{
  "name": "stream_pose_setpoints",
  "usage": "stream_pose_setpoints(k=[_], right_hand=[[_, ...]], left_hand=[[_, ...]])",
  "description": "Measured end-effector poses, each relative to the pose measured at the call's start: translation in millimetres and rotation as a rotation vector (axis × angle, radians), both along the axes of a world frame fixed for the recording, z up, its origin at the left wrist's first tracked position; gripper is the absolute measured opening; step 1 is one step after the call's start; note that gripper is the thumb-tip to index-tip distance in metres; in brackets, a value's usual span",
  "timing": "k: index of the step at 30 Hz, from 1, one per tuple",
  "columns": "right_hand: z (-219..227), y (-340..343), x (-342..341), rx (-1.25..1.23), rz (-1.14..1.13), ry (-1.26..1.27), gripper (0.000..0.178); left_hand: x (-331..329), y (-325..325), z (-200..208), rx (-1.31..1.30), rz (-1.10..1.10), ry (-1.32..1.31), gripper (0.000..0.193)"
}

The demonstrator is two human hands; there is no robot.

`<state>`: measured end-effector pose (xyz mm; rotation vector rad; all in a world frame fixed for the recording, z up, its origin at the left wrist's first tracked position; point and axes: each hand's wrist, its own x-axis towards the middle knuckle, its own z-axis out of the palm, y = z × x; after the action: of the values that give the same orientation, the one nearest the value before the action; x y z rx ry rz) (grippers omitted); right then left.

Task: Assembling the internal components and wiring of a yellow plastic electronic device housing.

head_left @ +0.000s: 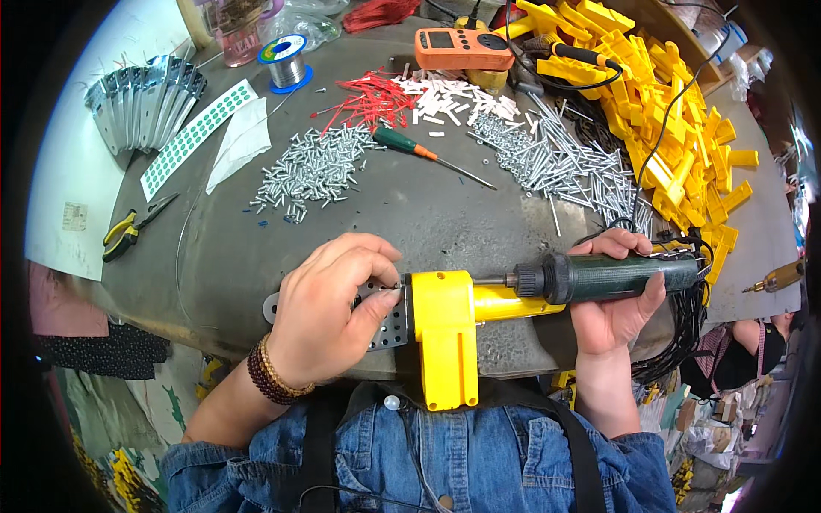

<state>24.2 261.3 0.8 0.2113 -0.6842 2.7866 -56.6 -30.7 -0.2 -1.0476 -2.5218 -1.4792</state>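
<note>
Two hands worked about the yellow casing point(445, 329), held over the near edge of the bench point(244, 265). Left of the casing, the left hand point(329, 303) curled its grip beside a perforated plate point(393, 332); whether it pinched anything, I couldn't tell. Right of the casing, the right hand point(600, 325) grasped an electric screwdriver point(611, 278). Good work likely called for keeping its shaft point(493, 280) straight and the plate steady.
</note>
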Motion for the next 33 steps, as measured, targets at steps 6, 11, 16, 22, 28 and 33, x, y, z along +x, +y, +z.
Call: stream_pose_setpoints(k=[6, 11, 16, 22, 28, 33], right_hand=[[-0.9, 1.2, -0.2, -0.004, 0.015, 0.02, 0.033], [-3.3, 2.4, -0.4, -0.017, 0.004, 0.028, 0.034], [-5.7, 1.8, -1.8, -0.012, -0.015, 0.035, 0.04], [-4.5, 2.6, -2.3, -0.009, 0.012, 0.078, 0.049], [-10.9, 6.5, 4.7, 0.038, -0.027, 0.035, 0.051], [-13.8, 6.6, 8.6, 0.03, -0.048, 0.027, 0.051]], left_hand=[[0.7, 0.6, -2.1, 0.08, -0.021, -0.021, 0.02], [0.0, 5.5, -4.4, 0.076, -0.022, -0.014, 0.018], [-0.8, 7.8, -6.0, 0.056, -0.013, 0.042, 0.016], [-5.0, -1.0, -1.5, 0.007, -0.029, 0.044, 0.012], [-83.6, -25.5, 33.7, -0.349, 0.21, 0.414, 0.021], [-107.3, -187.8, 36.6, -0.399, 0.591, 0.389, 0.021]])
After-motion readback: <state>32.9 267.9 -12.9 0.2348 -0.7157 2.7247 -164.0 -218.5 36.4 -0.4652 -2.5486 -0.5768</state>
